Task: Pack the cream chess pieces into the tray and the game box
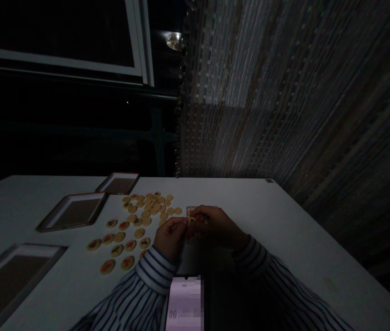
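My left hand (170,238) and my right hand (218,226) meet over the table, fingers pinched close together. Between their fingertips is a round wooden Chinese chess piece (191,220) with a dark mark; the fingers cover much of it. Partly hidden under my right hand is a pale flat box (189,208), its contents mostly out of sight. To the left of my hands lie many loose chess pieces, among them a red-marked piece (127,262) and a black-marked piece (117,250). Farther back, a cluster of pieces (147,208) lies crowded together, many showing plain faces.
Three shallow trays with brown bottoms stand along the left: a near tray (8,280), a middle tray (77,214) and a far tray (119,185). A lit phone (185,303) lies close to me on the white table (305,257). A string curtain (236,92) hangs beyond. Light is dim.
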Demonstrator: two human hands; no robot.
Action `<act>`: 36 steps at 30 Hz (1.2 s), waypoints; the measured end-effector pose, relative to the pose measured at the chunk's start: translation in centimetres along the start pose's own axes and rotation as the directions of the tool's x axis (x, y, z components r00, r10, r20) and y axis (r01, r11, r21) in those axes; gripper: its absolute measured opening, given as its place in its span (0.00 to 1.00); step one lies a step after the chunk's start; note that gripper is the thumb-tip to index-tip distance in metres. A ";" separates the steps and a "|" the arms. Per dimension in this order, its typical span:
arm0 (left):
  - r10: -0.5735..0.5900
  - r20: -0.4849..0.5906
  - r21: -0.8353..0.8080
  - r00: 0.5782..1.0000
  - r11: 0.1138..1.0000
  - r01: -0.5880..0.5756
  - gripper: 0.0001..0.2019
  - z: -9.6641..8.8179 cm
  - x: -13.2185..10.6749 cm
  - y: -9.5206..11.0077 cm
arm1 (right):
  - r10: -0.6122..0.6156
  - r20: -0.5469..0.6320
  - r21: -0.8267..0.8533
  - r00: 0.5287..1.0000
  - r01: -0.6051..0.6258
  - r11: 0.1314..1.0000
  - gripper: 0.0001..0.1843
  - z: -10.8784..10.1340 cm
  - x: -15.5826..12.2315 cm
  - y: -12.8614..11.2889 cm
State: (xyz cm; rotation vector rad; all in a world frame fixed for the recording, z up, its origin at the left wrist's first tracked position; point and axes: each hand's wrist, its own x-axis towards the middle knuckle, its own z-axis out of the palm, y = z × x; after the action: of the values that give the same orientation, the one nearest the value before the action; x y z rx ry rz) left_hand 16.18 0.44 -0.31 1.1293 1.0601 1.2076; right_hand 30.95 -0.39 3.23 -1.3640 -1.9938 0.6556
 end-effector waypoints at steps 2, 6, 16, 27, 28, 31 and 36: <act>-0.016 0.056 -0.031 0.998 0.999 0.017 0.10 -0.1 0.0 -0.1 | 0.027 -0.011 0.000 1.000 -0.027 1.000 0.10 0.0 0.0 -0.1; -0.019 0.076 -0.034 0.997 0.999 0.022 0.09 -0.2 0.1 -0.4 | 0.000 -0.015 -0.004 1.000 0.000 1.000 0.09 0.1 0.0 -0.1; 0.019 0.018 -0.006 1.000 1.000 -0.019 0.10 -0.5 0.4 -0.7 | -0.098 0.048 0.096 0.994 0.093 0.991 0.12 -0.2 0.1 0.1; 0.006 0.034 -0.046 0.999 0.999 -0.004 0.11 -0.4 0.1 -0.1 | -0.064 0.052 0.159 0.997 0.054 0.986 0.12 -0.1 -0.1 0.5; 0.000 0.037 -0.049 0.999 0.999 0.002 0.10 -0.4 0.0 0.0 | -0.078 0.043 0.142 0.996 0.072 0.987 0.11 -0.1 -0.1 0.5; -0.002 0.039 -0.041 0.999 0.999 0.004 0.09 -0.3 0.1 0.0 | -0.120 0.020 0.090 0.993 0.118 0.989 0.12 -0.3 0.0 0.4; -0.013 -0.018 -0.073 1.000 0.997 0.012 0.09 -0.2 0.2 -0.5 | -0.139 0.013 -0.008 0.990 0.139 0.990 0.14 -0.4 -0.1 0.2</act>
State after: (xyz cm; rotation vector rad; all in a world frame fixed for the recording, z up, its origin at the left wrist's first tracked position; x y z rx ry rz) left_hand 16.03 0.69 -0.81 1.0555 1.0271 1.2390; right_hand 31.36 -0.35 3.31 -1.2154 -2.0824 0.5937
